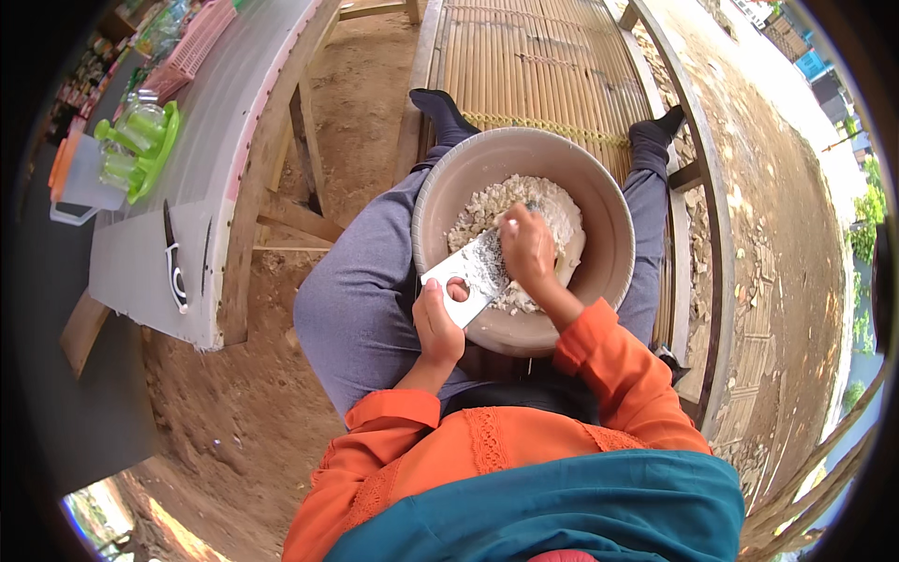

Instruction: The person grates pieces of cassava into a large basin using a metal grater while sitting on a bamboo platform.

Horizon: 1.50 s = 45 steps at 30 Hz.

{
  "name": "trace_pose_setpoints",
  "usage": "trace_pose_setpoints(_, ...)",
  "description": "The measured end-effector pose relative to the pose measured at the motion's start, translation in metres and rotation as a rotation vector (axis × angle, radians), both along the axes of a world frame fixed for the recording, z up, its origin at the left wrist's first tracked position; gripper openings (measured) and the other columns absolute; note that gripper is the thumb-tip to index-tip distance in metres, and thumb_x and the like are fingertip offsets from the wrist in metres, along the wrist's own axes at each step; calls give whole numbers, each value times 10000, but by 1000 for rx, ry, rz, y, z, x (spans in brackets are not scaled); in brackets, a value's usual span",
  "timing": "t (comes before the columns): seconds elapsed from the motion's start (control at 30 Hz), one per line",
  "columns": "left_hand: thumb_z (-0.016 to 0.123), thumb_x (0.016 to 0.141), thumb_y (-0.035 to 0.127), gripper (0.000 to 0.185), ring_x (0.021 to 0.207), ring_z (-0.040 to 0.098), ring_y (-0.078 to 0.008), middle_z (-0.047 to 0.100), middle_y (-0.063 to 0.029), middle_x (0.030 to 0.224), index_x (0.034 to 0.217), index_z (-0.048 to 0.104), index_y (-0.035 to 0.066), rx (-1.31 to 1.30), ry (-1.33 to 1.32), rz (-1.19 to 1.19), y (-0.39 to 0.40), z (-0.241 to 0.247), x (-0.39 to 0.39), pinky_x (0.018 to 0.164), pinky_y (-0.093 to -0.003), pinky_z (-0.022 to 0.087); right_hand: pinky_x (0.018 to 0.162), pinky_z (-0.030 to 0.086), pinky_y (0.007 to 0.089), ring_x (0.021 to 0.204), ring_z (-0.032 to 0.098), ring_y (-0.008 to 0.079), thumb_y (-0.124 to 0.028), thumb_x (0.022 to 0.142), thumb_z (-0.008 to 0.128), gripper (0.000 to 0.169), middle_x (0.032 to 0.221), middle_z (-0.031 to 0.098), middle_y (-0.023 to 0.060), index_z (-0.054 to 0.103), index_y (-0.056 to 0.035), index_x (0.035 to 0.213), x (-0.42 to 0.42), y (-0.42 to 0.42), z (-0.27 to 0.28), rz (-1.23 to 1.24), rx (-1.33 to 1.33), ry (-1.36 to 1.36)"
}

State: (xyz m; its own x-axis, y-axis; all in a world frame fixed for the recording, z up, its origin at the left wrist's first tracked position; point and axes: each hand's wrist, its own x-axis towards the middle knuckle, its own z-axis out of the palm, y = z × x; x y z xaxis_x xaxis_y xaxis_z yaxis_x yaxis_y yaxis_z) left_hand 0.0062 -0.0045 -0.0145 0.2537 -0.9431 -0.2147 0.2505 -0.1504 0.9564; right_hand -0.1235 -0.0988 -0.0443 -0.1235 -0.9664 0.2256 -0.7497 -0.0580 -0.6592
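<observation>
A large brown plastic basin sits between my legs, holding a heap of whitish grated shreds. My left hand grips the near end of a flat metal grater, beside its round hole, with a finger showing through. The grater slants over the basin's rim, its far part above the heap and covered with shreds. My right hand is closed at the grater's far end; a small whitish piece shows at its fingers, the rest is hidden by the hand. Pale larger pieces lie under and beside that hand.
A bamboo-slat bench with wooden rails is under my legs. On the left, a table bears a knife with a black-and-white handle, a green rack with glasses, a plastic pitcher and a pink basket.
</observation>
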Motion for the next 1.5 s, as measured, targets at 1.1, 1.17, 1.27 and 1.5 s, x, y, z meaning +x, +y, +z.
trace_pose_setpoints(1.1,222,897,386,502,430,443,-117,514,-44,667,904,518,-20,21,-89,-67,-4,2,-14,363,-216,333,593,424,469,651,538,379,-75,741,582,81,694,510,202,523,-71,796,-43,-36,-45,-200,10,31)
trace_pose_setpoints(1.17,233,909,369,482,440,429,-98,507,-28,652,858,522,-14,37,-36,-5,-6,8,-11,370,-209,319,596,424,466,653,541,371,-77,740,587,83,688,507,200,526,-71,796,-17,-2,-14,-90,-22,-15)
trace_pose_setpoints(1.27,242,914,362,475,442,419,-90,502,-20,646,831,522,-12,47,-29,15,0,9,-7,374,-206,311,571,424,458,631,536,372,-80,735,597,92,674,497,202,524,-71,790,-4,29,8,44,-54,-144)
trace_pose_setpoints(1.5,248,910,370,470,435,406,-87,500,-17,648,841,521,-5,34,1,-3,-4,6,-15,366,-206,301,589,418,461,658,529,380,-76,740,584,92,692,499,197,514,-59,796,-47,-33,-49,-200,3,49)
